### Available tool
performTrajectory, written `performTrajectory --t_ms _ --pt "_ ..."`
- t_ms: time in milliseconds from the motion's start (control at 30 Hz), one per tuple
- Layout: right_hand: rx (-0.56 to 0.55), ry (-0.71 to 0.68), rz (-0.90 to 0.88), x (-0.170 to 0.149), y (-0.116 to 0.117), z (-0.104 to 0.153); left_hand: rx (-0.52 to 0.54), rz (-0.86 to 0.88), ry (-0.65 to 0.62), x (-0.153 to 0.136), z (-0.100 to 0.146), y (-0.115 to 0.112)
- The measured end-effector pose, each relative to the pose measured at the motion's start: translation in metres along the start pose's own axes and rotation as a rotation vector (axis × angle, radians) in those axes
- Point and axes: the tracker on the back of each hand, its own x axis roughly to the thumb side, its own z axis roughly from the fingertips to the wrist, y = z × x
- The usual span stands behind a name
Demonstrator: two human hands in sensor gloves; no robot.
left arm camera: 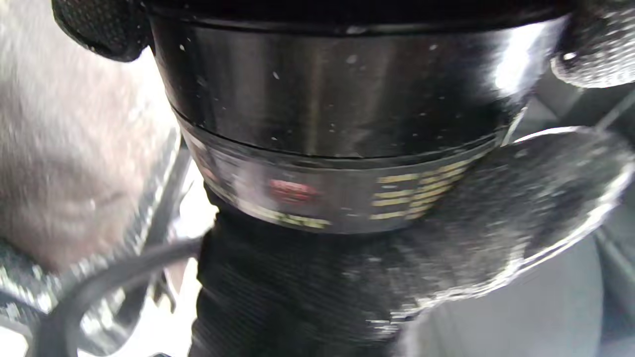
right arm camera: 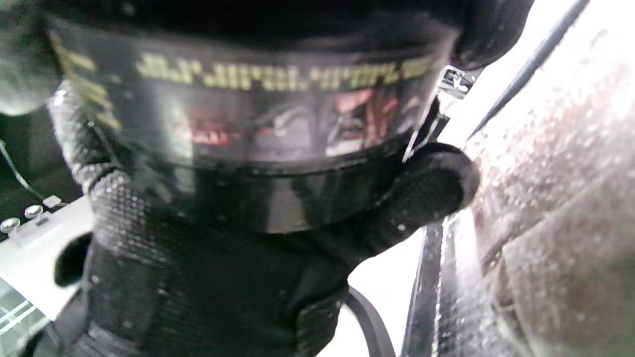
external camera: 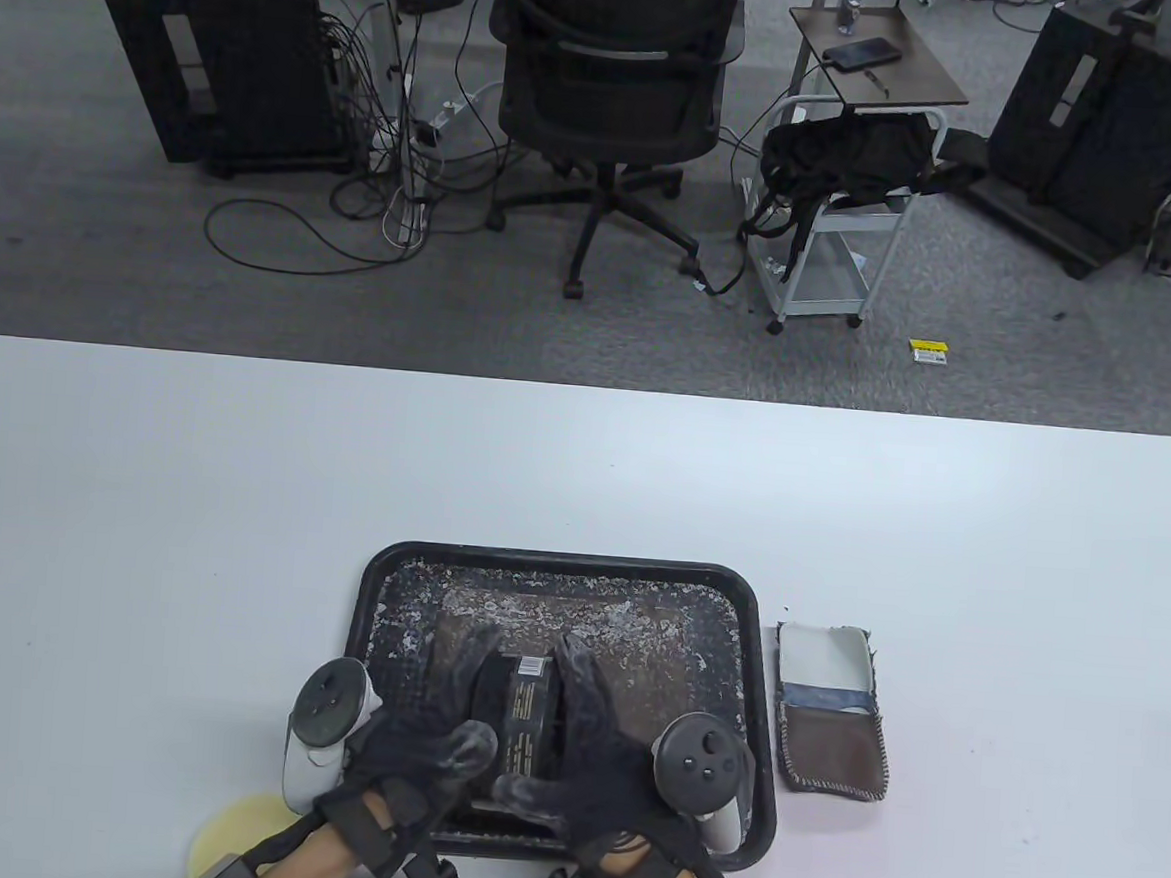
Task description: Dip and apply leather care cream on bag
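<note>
Both hands, left hand (external camera: pixel 424 739) and right hand (external camera: pixel 588 760), clasped the cream jar (external camera: pixel 523 715) over the tray (external camera: pixel 577 567). Each grip was clamped on opposite ends, probably to twist the lid off.

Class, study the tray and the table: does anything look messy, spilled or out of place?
Yes. The black tray is speckled with whitish residue across its floor, like dried cream. Both gloves are dusted with it too. The jar lies on its side between the hands.

Black mesh gloves (dusted white), black wrist straps, white trackers
</note>
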Motion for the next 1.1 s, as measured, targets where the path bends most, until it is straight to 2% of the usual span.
performTrajectory --t_ms 100,167,267,433,533,633,700,800,967,1033,1100 --pt "-0.013 0.033 -0.054 -0.003 -0.002 0.000 -0.063 -0.066 -0.021 0.006 -0.004 0.001" --pt "-0.026 0.063 -0.110 -0.007 -0.004 0.000 -0.061 -0.130 -0.119 0.016 -0.005 0.003" --pt "-0.034 0.103 -0.202 -0.015 -0.007 -0.001 -0.063 -0.370 -0.232 0.032 -0.003 0.008" --pt "0.047 0.132 -0.358 -0.019 0.004 -0.002 -0.154 -0.685 -0.286 0.041 0.000 0.004" --pt "0.048 0.146 -0.396 -0.018 0.007 0.000 -0.098 -0.674 -0.313 0.044 0.002 0.004" --pt "0.037 0.101 -0.344 -0.012 0.008 0.000 -0.059 -0.647 -0.302 0.042 0.002 0.007" --pt "0.005 0.043 -0.212 -0.006 0.005 -0.001 -0.050 -0.480 -0.227 0.033 0.001 0.010" --pt "-0.018 0.013 -0.134 -0.003 0.004 0.001 -0.057 -0.309 -0.129 0.021 -0.002 0.011" --pt "-0.026 -0.013 -0.060 -0.002 0.003 0.001 -0.085 -0.150 0.010 0.008 -0.003 0.012" --pt "-0.022 -0.006 -0.039 -0.002 0.002 0.000 -0.117 -0.089 0.016 0.006 -0.003 0.012" --pt "-0.013 0.017 -0.080 -0.005 0.002 -0.002 -0.124 -0.089 -0.035 0.009 -0.003 0.010"
